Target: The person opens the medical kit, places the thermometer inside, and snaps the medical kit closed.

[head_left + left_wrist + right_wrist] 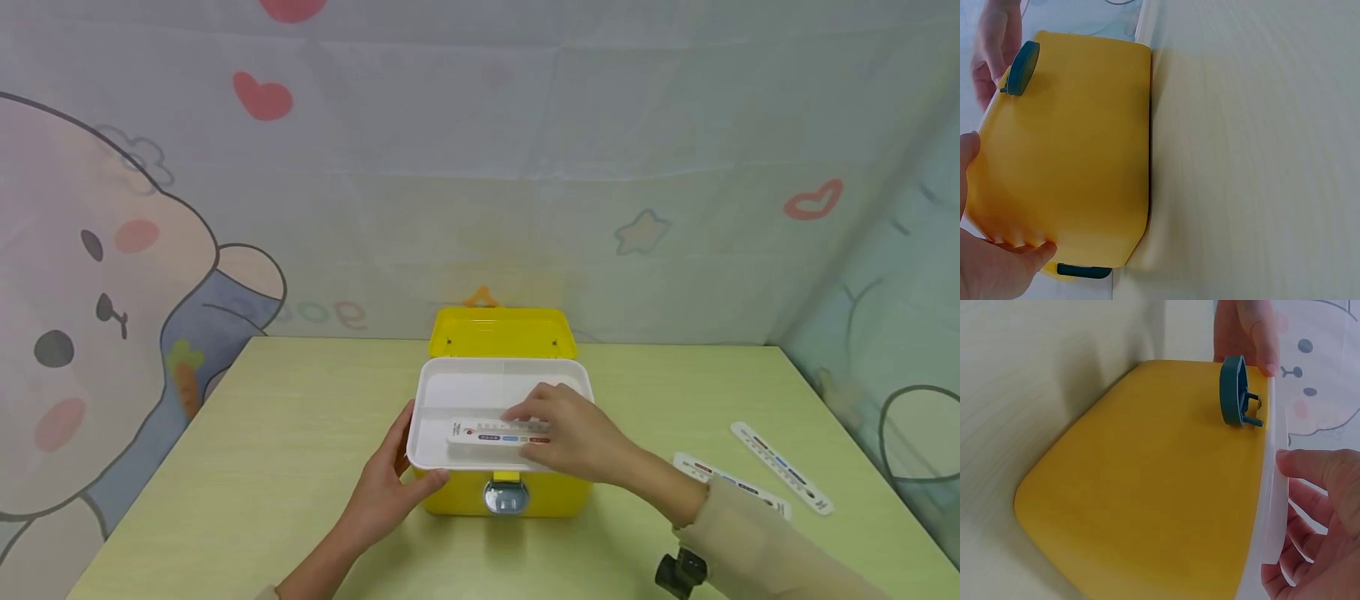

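A yellow storage box (465, 496) with a clear front latch (506, 497) stands on the table, its lid (498, 332) tipped back. A white tray (453, 385) sits in its top. My left hand (390, 487) holds the box at the left side, thumb at the front corner below the tray's rim; in the left wrist view the fingers (1029, 253) press on the yellow wall. My right hand (573, 433) pinches a white wall thermometer (491, 436) with a printed scale between thumb and fingers, flat over the tray's front part. Its right end is hidden behind that hand.
Two similar white thermometers (783, 468) lie at the right of the table (300, 417), the nearer one partly behind my right sleeve (757, 533). A printed cloth (465, 167) hangs behind the table. A small black device (681, 572) is on my right wrist.
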Demonstrator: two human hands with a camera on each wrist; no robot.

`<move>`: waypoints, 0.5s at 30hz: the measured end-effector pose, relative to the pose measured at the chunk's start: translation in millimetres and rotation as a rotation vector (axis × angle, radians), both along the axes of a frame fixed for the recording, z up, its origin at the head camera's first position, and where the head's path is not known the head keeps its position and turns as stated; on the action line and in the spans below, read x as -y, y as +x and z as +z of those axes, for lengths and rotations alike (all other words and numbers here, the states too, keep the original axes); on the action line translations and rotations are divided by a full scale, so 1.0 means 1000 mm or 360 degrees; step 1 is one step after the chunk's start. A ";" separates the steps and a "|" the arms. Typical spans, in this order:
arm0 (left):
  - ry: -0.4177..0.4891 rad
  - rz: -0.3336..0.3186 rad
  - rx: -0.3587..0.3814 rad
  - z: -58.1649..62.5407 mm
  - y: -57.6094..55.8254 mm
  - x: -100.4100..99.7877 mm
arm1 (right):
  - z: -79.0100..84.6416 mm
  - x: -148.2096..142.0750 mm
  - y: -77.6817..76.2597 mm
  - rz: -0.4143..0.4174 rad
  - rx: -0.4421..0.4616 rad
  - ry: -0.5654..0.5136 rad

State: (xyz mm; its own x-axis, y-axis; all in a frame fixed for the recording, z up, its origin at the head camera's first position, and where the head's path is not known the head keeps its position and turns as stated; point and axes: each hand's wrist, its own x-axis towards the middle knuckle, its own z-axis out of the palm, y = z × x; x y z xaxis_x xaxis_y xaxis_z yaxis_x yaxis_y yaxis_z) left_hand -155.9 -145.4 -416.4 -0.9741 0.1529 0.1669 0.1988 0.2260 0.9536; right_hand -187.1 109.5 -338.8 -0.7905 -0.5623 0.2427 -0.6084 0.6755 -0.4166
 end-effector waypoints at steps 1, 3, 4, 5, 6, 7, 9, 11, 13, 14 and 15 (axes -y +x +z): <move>-0.0002 0.0000 0.0001 0.000 0.000 0.000 | 0.000 0.001 0.000 0.0002 0.0003 0.0002; -0.0004 0.0001 0.0004 0.000 0.000 0.000 | 0.000 0.002 0.000 0.0004 0.0013 0.0008; -0.0003 0.0001 0.0004 0.000 0.000 0.000 | 0.000 0.002 0.000 0.0007 0.0019 0.0010; -0.0002 0.0000 0.0003 0.000 0.000 0.000 | 0.000 0.003 0.001 0.0007 0.0028 0.0014; -0.0004 -0.0003 0.0001 0.000 0.000 0.000 | 0.000 0.003 0.001 0.0008 0.0037 0.0019; -0.0003 -0.0005 -0.0002 0.000 0.000 0.000 | 0.000 0.004 0.001 0.0006 0.0047 0.0024; -0.0006 -0.0009 -0.0008 0.000 0.000 0.000 | 0.001 0.005 0.001 0.0005 0.0061 0.0038; -0.0010 -0.0012 -0.0013 0.000 0.000 0.000 | 0.001 0.006 0.001 0.0000 0.0071 0.0055; -0.0016 -0.0011 -0.0013 -0.001 0.000 0.001 | 0.001 0.007 0.001 -0.0003 0.0079 0.0066; -0.0018 -0.0011 -0.0011 -0.001 0.000 0.001 | 0.001 0.007 0.001 -0.0002 0.0084 0.0070; -0.0019 -0.0010 -0.0007 -0.001 0.000 0.001 | 0.001 0.007 0.001 0.0001 0.0087 0.0072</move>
State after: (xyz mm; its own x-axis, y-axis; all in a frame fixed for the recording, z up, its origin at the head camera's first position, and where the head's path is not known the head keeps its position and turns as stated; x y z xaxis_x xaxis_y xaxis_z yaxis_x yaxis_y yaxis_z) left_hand -156.3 -146.4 -416.9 -0.9723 0.1608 0.1695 0.2047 0.2363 0.9499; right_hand -186.0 102.0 -338.1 -0.8015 -0.5723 0.1735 -0.5861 0.6938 -0.4186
